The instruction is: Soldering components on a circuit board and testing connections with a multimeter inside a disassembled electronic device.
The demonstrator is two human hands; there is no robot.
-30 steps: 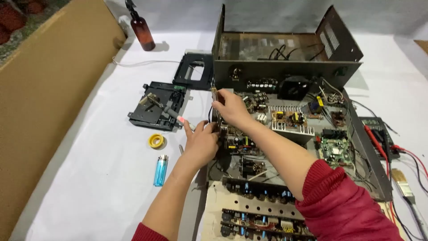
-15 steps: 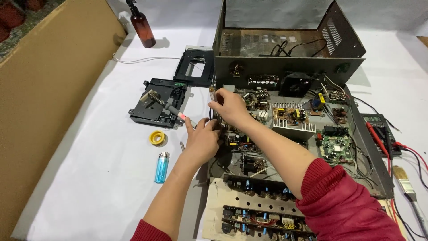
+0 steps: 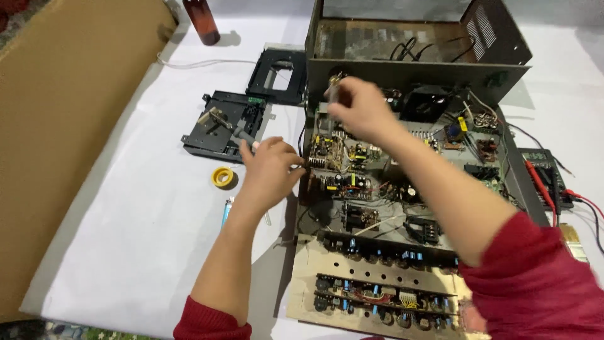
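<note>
An opened electronic chassis (image 3: 503,182) lies in front of me, packed with circuit boards (image 3: 343,170) and wires. My left hand (image 3: 270,169) rests at the chassis's left edge with its fingers curled around what looks like a grey-handled tool (image 3: 244,133). Raised over the back of the boards, my right hand (image 3: 358,112) pinches a small greyish part (image 3: 333,93) that is too blurred to identify. A front panel board (image 3: 377,289) with rows of small components lies nearest me.
A dark metal case (image 3: 415,72) stands open at the back. On the white sheet to the left are a black disc mechanism (image 3: 217,129), a black frame (image 3: 277,75), a yellow tape roll (image 3: 221,177), a blue lighter (image 3: 226,211) and a brown bottle (image 3: 201,22). A multimeter (image 3: 546,173) sits at the right. Cardboard (image 3: 63,113) lies at the far left.
My right hand has lifted away from my left hand, up and toward the back of the chassis, with a small part in its fingers. The left hand has stayed at the chassis edge.
</note>
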